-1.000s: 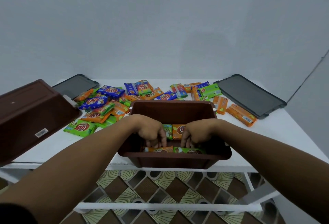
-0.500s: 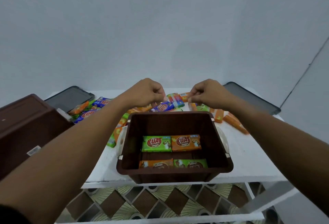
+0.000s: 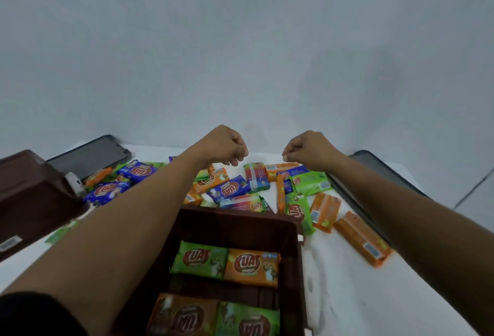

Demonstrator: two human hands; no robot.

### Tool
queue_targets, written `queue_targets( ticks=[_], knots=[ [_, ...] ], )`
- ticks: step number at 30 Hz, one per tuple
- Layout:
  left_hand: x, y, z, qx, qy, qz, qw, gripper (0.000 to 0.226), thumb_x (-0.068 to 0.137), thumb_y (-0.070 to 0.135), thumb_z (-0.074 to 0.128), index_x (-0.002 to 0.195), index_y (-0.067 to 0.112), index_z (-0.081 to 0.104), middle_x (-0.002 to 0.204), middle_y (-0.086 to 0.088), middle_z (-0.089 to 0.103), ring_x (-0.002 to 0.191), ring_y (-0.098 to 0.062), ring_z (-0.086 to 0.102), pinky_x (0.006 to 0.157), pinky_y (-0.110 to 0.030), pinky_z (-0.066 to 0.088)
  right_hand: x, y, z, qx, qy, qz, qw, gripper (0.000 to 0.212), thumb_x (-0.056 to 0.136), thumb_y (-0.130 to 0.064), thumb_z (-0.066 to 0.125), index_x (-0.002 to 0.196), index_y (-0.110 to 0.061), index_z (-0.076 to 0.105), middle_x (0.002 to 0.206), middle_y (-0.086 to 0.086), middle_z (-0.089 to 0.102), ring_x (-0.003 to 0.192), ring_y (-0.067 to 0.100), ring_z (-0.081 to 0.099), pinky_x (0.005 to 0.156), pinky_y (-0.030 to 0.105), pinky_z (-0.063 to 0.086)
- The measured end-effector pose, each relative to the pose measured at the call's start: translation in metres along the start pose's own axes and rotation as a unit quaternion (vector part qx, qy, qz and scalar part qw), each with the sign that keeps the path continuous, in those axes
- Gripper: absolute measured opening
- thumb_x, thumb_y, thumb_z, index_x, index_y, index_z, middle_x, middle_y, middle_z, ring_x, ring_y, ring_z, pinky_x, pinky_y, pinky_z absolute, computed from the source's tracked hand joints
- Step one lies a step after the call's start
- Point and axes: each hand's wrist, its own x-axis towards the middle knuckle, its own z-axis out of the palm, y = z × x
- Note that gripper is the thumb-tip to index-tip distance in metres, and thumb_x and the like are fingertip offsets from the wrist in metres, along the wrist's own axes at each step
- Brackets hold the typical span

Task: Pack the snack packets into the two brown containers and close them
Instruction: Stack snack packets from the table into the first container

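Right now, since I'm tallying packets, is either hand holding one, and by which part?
Nothing is held: left hand and right hand hover, fingers curled, above the loose colourful rectangular snack packets.

Single view: head cam, wide-angle, worn by the person, facing fwd and down along both forearms. The open brown container (image 3: 235, 226) sits close under the lens at bottom centre, near side cut off by the frame edge. Both arms extend away from the cam; the left hand (image 3: 224, 146) and right hand (image 3: 307, 150) reach mid-frame, above the packet pile (image 3: 232, 188). The white table (image 3: 347, 295) runs from the bottom edge back to the wall (image 3: 240, 41), which fills approx. the upper half. The second brown container (image 3: 32, 196) is at the left edge, partly cropped.
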Motion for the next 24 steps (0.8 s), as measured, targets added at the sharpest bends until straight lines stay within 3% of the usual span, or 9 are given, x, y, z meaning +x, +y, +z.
queue_targets(
  ticks=[5,7,12,14,18,20,22,24],
  knots=[
    [0.033,0.000,0.033,-0.049,0.017,-0.103,0.993,0.007,0.085,-0.004,0.070,0.090,-0.007,0.074,0.087,-0.025,0.074,0.062,-0.022,0.070,0.054,-0.025,0.057,0.040,0.032,0.010,-0.022,-0.051,-0.011,0.998,0.007,0.083,-0.012,0.078,0.087,-0.014,0.082,0.081,-0.004,0.074,0.075,0.005,0.067,0.063,0.014,0.047],
    [0.042,-0.002,0.044,-0.052,0.021,-0.135,0.989,0.008,0.083,-0.007,0.070,0.090,-0.009,0.073,0.087,-0.027,0.074,0.059,-0.022,0.070,0.054,-0.026,0.058,0.050,0.041,0.015,-0.032,-0.068,-0.017,0.997,0.007,0.084,-0.013,0.078,0.090,-0.014,0.082,0.085,-0.002,0.075,0.072,0.001,0.064,0.060,0.012,0.044],
    [0.062,-0.009,0.066,-0.050,0.034,-0.195,0.979,0.014,0.085,-0.006,0.070,0.097,-0.014,0.071,0.087,-0.027,0.074,0.069,-0.030,0.075,0.079,-0.043,0.064,0.072,0.062,0.030,-0.054,-0.109,-0.036,0.992,0.013,0.088,-0.016,0.075,0.099,-0.012,0.081,0.102,0.003,0.077,0.082,0.008,0.063,0.067,0.014,0.043],
    [0.070,-0.012,0.073,-0.028,0.039,-0.216,0.975,0.017,0.087,0.001,0.074,0.099,-0.010,0.071,0.087,-0.025,0.075,0.080,-0.033,0.077,0.083,-0.045,0.063,0.082,0.068,0.036,-0.071,-0.121,-0.030,0.990,0.016,0.091,-0.017,0.071,0.103,-0.012,0.079,0.110,0.004,0.075,0.091,0.013,0.064,0.077,0.022,0.047],
    [0.081,-0.011,0.092,0.101,0.050,-0.236,0.965,0.030,0.086,0.026,0.080,0.085,0.003,0.061,0.073,-0.011,0.068,0.068,-0.027,0.071,0.065,-0.033,0.060,0.096,0.077,0.046,-0.140,-0.157,-0.017,0.978,0.037,0.093,-0.029,0.068,0.128,-0.015,0.067,0.134,0.003,0.063,0.120,0.022,0.059,0.101,0.036,0.048],
    [0.085,-0.010,0.107,0.153,0.042,-0.231,0.960,0.040,0.083,0.040,0.081,0.089,0.006,0.061,0.073,-0.004,0.060,0.074,-0.024,0.065,0.065,-0.032,0.055,0.102,0.083,0.053,-0.183,-0.189,-0.009,0.965,0.049,0.093,-0.038,0.067,0.137,-0.019,0.059,0.143,0.002,0.056,0.128,0.024,0.053,0.107,0.042,0.044],
    [0.088,-0.011,0.121,0.195,0.023,-0.217,0.956,0.048,0.080,0.049,0.080,0.097,0.006,0.064,0.079,-0.003,0.059,0.080,-0.022,0.061,0.065,-0.029,0.048,0.108,0.085,0.058,-0.194,-0.213,-0.005,0.958,0.053,0.093,-0.040,0.066,0.141,-0.018,0.057,0.146,0.003,0.054,0.130,0.025,0.052,0.108,0.042,0.043],
    [0.093,-0.016,0.129,0.212,0.028,-0.223,0.951,0.060,0.078,0.052,0.080,0.110,0.006,0.060,0.104,-0.007,0.063,0.097,-0.026,0.063,0.070,-0.030,0.048,0.113,0.084,0.060,-0.190,-0.225,-0.008,0.955,0.053,0.093,-0.038,0.067,0.141,-0.017,0.057,0.143,0.004,0.056,0.128,0.025,0.053,0.107,0.040,0.044]
  ],
)
